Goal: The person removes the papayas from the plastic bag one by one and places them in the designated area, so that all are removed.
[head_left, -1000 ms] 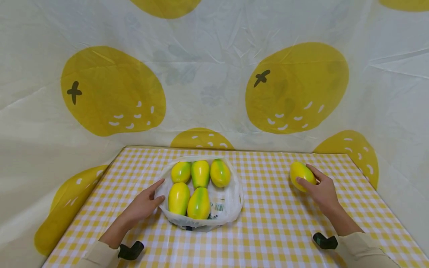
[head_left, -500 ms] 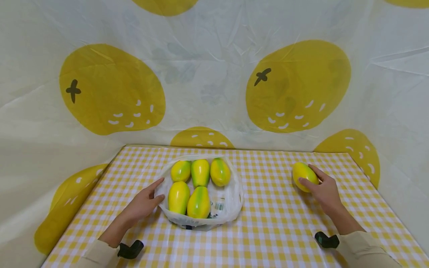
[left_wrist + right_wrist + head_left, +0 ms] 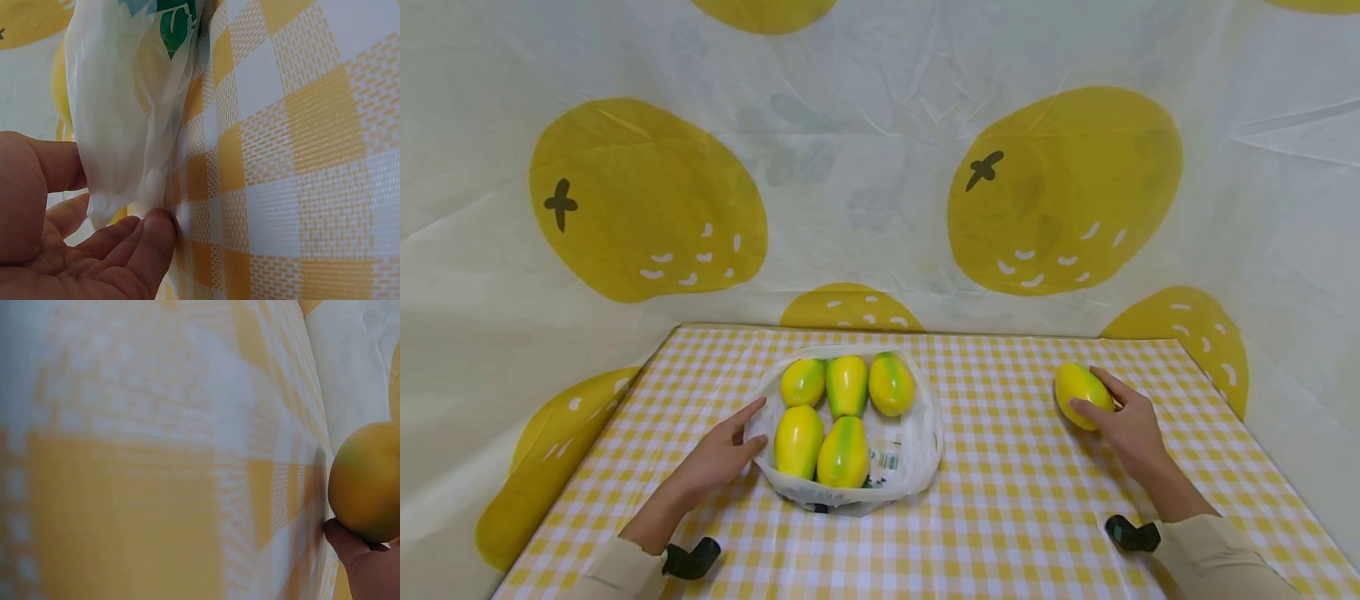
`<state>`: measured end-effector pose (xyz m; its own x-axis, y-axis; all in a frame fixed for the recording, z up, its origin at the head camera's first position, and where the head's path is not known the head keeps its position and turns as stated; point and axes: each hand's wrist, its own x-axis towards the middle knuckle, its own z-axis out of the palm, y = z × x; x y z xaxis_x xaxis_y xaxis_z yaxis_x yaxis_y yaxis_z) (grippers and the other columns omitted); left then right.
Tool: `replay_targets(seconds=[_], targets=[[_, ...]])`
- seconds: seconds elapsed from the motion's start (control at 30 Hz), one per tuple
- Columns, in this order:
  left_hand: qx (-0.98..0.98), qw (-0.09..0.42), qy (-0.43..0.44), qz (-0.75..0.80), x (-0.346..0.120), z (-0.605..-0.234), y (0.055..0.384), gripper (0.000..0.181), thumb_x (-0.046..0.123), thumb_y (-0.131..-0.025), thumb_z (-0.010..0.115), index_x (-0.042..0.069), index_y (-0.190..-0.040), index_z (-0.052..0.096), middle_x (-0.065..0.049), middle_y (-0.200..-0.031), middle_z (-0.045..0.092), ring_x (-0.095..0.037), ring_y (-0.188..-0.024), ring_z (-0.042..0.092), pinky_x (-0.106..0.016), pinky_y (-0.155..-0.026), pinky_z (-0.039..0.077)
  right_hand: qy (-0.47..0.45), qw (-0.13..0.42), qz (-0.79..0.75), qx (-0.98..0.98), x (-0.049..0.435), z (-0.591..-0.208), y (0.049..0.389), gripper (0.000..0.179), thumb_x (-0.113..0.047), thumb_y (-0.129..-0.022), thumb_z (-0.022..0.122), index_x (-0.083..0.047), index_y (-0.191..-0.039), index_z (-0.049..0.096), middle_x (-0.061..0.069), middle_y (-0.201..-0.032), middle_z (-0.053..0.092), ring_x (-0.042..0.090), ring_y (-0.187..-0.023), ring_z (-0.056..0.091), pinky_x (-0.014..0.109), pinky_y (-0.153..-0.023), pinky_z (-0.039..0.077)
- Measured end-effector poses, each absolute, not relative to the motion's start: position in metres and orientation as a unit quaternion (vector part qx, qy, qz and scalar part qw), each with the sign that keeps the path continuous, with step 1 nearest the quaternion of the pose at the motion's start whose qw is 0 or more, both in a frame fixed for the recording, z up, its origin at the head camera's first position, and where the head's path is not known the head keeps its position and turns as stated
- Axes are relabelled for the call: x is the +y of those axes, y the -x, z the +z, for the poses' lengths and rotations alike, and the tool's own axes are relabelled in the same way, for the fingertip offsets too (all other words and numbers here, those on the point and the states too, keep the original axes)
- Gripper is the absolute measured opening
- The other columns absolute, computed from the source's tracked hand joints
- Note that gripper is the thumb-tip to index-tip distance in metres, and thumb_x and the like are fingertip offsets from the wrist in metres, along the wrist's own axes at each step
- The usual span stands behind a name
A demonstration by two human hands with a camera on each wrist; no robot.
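Note:
A white translucent plastic bag (image 3: pixel 917 467) lies open on the table with its rim spread wide. Several glossy yellow-green papayas (image 3: pixel 844 452) sit inside it, in two rows. At the bag's left side my left hand (image 3: pixel 718 454) rests its fingertips and thumb against the plastic; the left wrist view shows the bag's wall (image 3: pixel 119 119) beside those fingers. Far to the right, my right hand (image 3: pixel 1127 425) grips another papaya (image 3: pixel 1078 396) between thumb and fingers. In the right wrist view that papaya (image 3: pixel 365 481) is close to the tablecloth; whether it touches is unclear.
A yellow-and-white checked cloth (image 3: pixel 1000 517) covers the table. Behind and beside it hangs a pale sheet (image 3: pixel 865 192) printed with large yellow fruits. Black wrist mounts (image 3: pixel 692 558) show near both sleeves. Inside the bag, a printed barcode shows to the right of the papayas.
My right hand, with the papaya, has shifted slightly to the right, then held nearly still. The left hand and the bag look unmoved.

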<state>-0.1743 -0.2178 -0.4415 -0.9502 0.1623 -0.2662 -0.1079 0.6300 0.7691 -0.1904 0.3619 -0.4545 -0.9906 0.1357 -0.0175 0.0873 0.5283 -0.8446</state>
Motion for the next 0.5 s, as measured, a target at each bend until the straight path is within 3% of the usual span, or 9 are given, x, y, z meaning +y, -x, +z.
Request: replay_targets(seconds=[0.07,0.13,0.5], targets=[[0.888,0.158,-0.012,0.431,-0.2179,-0.4417,0.1741,0.070,0.028,-0.108,0.056,0.018,-0.168,0.023,-0.024,-0.173,0.020,-0.045,-0.159,0.023,-0.064,-0.124,0.030,0.063,0.022,0.478,-0.876,0.3619,-0.4554,0.1906,0.081,-0.038,-0.103,0.066,-0.007,-0.166,0.025,0.035,-0.164,0.029,0.038,-0.132,0.046,0.004,-0.073,0.045],[0.889,0.158,-0.010,0.429,-0.2176,-0.4413,0.1741,0.070,0.028,-0.107,0.056,0.018,-0.168,0.023,-0.024,-0.173,0.020,-0.046,-0.159,0.023,-0.065,-0.124,0.030,0.062,0.020,0.476,-0.877,0.3621,-0.4564,0.1907,0.081,-0.036,-0.103,0.065,-0.007,-0.166,0.024,0.036,-0.165,0.028,0.045,-0.136,0.043,0.004,-0.072,0.043],[0.887,0.163,-0.006,0.432,-0.2170,-0.4400,0.1731,0.071,0.029,-0.108,0.056,0.019,-0.168,0.021,-0.024,-0.173,0.019,-0.045,-0.159,0.021,-0.065,-0.125,0.028,0.052,0.021,0.456,-0.888,0.3606,-0.4548,0.1891,0.081,-0.036,-0.103,0.066,-0.005,-0.165,0.025,0.037,-0.163,0.031,0.047,-0.134,0.045,0.003,-0.073,0.038]])
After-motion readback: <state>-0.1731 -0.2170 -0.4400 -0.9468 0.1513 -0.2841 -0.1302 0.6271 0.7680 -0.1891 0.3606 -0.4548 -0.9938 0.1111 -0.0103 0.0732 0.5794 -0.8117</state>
